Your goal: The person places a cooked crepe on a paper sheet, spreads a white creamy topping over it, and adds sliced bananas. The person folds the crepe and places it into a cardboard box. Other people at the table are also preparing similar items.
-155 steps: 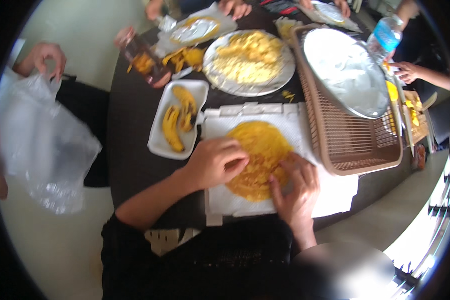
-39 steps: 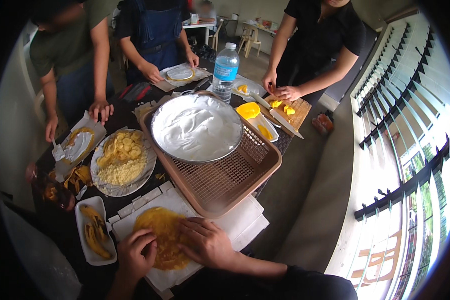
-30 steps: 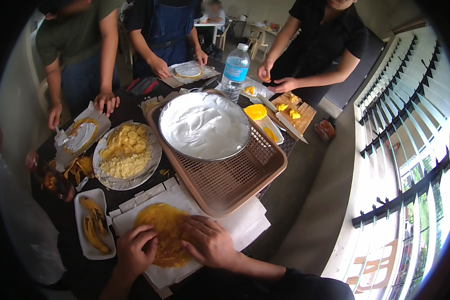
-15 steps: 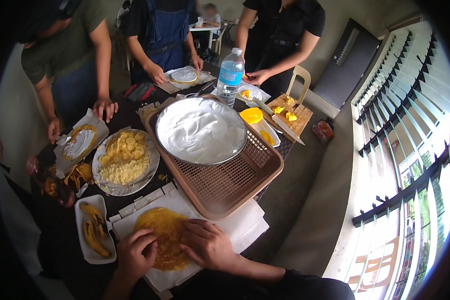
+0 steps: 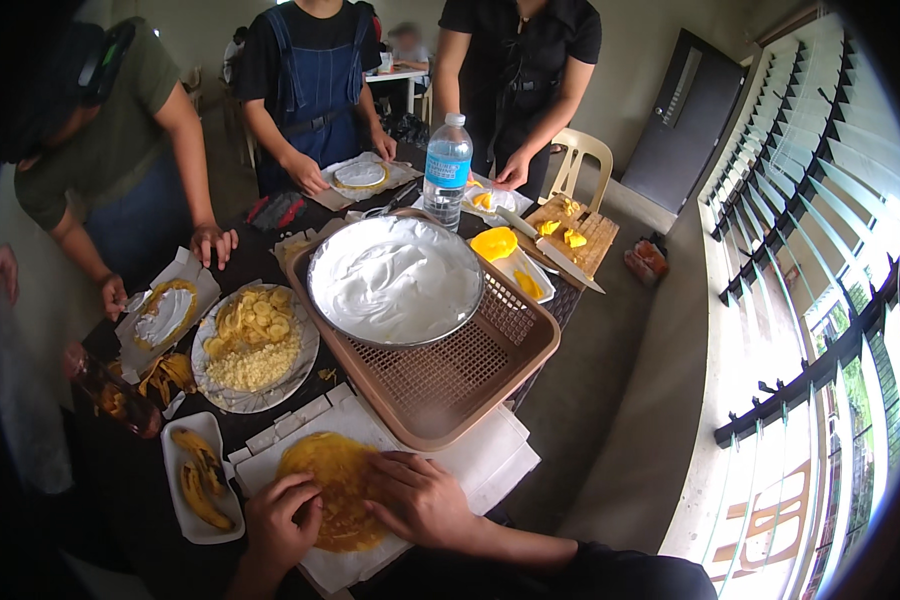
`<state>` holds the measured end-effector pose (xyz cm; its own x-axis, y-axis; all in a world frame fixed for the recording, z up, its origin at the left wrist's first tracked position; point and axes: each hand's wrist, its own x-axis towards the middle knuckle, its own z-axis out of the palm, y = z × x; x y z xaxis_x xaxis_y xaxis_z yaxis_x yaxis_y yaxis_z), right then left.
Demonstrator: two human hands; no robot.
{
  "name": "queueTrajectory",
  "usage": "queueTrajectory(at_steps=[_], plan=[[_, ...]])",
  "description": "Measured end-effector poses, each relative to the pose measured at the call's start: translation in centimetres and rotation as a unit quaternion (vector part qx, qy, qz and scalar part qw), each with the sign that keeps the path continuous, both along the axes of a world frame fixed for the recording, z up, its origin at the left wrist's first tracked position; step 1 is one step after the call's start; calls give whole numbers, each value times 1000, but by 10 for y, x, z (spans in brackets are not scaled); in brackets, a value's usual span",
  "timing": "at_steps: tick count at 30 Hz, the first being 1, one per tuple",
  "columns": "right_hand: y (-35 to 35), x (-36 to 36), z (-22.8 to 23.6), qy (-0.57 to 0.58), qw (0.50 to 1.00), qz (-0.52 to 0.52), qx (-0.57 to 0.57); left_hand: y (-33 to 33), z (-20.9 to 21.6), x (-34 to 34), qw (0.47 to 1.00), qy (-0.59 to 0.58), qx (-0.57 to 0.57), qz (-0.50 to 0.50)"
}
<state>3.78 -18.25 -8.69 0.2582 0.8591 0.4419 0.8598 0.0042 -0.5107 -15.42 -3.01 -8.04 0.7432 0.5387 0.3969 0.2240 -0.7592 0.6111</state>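
A thin, round yellow-brown crepe (image 5: 335, 478) lies on white paper-covered board (image 5: 490, 455) in front of me. My left hand (image 5: 285, 522) is at the crepe's left edge, its fingers curled and its thumb and forefinger at the rim. Across the right edge rests my right hand (image 5: 422, 500), its fingers stretched out over the surface and the thumb apart. Past the board stands a brown plastic basket (image 5: 450, 415), with a wide metal bowl of white cream (image 5: 395, 280) set on its far left part. A plate (image 5: 310, 375) with sliced bananas (image 5: 260, 320) and pale yellow crumbs (image 5: 255, 368) is to the left.
Two bananas (image 5: 200, 478) lie in a white foam tray (image 5: 178, 515). A water bottle (image 5: 446, 175) stands behind the bowl. At the right are a knife (image 5: 570, 265), mango pieces (image 5: 550, 228) and a wooden board (image 5: 600, 235). Three people work round the table with cream-topped crepes (image 5: 165, 315) and fruit.
The whole view has shifted slightly. Both my hands stay at the crepe with little visible movement. The person at the far right has moved one hand over the fruit.
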Motion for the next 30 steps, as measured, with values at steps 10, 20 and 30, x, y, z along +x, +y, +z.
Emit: queueTrajectory(at_steps=[10,20,30], plan=[[0,1,0,-16,1000,5,3,0,5,2,1000,-1,20,-6],[-1,0,4,-10,1000,12,-14,-2,3,1,1000,-6,5,1],[0,0,1,-11,1000,8,-9,-1,0,-1,1000,-10,20,-2]])
